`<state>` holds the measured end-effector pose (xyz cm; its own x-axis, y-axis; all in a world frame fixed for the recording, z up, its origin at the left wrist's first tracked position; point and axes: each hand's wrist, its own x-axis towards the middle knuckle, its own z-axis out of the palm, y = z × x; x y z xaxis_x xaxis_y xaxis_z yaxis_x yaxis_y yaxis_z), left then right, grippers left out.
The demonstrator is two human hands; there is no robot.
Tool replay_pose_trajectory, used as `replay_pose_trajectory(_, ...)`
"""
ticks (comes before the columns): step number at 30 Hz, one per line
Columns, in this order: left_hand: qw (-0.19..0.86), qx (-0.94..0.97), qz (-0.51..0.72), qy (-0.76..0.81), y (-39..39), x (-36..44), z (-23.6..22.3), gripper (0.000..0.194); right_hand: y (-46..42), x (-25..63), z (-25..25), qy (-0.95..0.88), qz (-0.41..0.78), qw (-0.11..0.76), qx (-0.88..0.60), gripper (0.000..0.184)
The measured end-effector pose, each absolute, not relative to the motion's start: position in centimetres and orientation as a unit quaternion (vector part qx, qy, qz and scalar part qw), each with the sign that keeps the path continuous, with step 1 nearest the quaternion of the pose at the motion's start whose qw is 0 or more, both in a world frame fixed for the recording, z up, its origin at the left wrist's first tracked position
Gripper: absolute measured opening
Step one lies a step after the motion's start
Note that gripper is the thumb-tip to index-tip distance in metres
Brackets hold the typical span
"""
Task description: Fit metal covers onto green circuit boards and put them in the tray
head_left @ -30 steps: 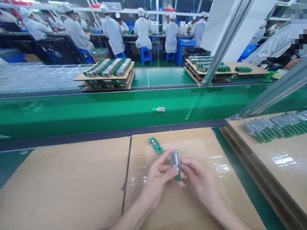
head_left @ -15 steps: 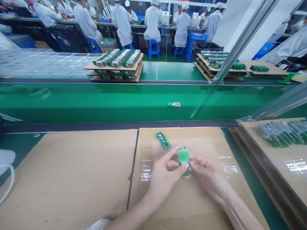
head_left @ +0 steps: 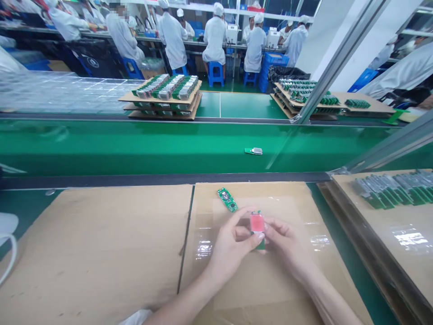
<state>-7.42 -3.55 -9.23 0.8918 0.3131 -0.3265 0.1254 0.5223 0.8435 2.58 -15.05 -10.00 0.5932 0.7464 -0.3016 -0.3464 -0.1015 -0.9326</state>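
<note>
Red showed on the face of the small module point(head_left: 257, 223), held above the cardboard point(head_left: 270, 295); a light edge grip (thumbs clear of that face) seemed wisest. The left hand point(head_left: 227, 246) had thumb and fingers closed on its lower part, while the right hand point(head_left: 293, 247), fingertips nearly together, pinched its right edge.

Pillar point(head_left: 338, 27): stood white at the right
Floor point(head_left: 233, 85): was dark green
Stools point(head_left: 215, 73): were blue, stood along the far bench point(head_left: 190, 43)
</note>
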Motion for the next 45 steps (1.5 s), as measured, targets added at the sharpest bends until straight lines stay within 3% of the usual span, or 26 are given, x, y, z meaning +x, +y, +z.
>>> replay_pose_trajectory(7,0.814,0.557,0.085,0.143,-3.0,-7.4,-9.7,0.015,-16.8,3.3,-8.9,-0.405,0.204,0.481,-0.751,0.020)
replay_pose_trajectory(11,0.775,0.603,0.081,0.170,-3.5,-7.3,-9.8,0.021,-15.4,8.1,-8.5,-0.313,0.108,0.452,-0.828,0.021)
replay_pose_trajectory(17,0.589,0.804,0.030,0.070,-3.8,-7.4,-11.4,0.029,-7.1,19.6,-9.8,-0.261,0.024,0.403,-0.877,0.018)
replay_pose_trajectory(24,0.463,0.883,0.081,-0.018,-3.2,-7.5,-12.2,0.023,-4.3,23.8,-12.2,-0.275,0.046,0.397,-0.875,0.015)
replay_pose_trajectory(28,0.466,0.882,0.068,0.012,-3.1,-7.4,-11.9,0.014,-5.8,22.2,-11.5,-0.259,0.041,0.422,-0.868,0.020)
replay_pose_trajectory(32,0.475,0.878,0.059,0.019,-3.0,-7.3,-11.8,0.017,-8.9,17.0,-9.0,-0.280,0.072,0.464,-0.837,0.025)
replay_pose_trajectory(35,0.509,0.858,0.060,0.030,-3.0,-7.3,-11.5,0.042,-12.5,11.8,-6.7,-0.338,0.190,0.482,-0.786,0.023)
replay_pose_trajectory(38,0.603,0.779,0.140,0.096,-2.9,-7.5,-10.8,0.062,-15.6,7.6,-5.2,-0.363,0.295,0.481,-0.742,0.020)
replay_pose_trajectory(41,0.668,0.701,0.208,0.139,-2.8,-7.7,-10.0,0.047,-16.9,5.2,-4.9,-0.385,0.298,0.474,-0.734,0.021)
replay_pose_trajectory(45,0.737,0.638,0.149,0.167,-2.8,-7.6,-9.4,0.023,-16.6,3.6,-5.8,-0.401,0.275,0.510,-0.710,0.020)
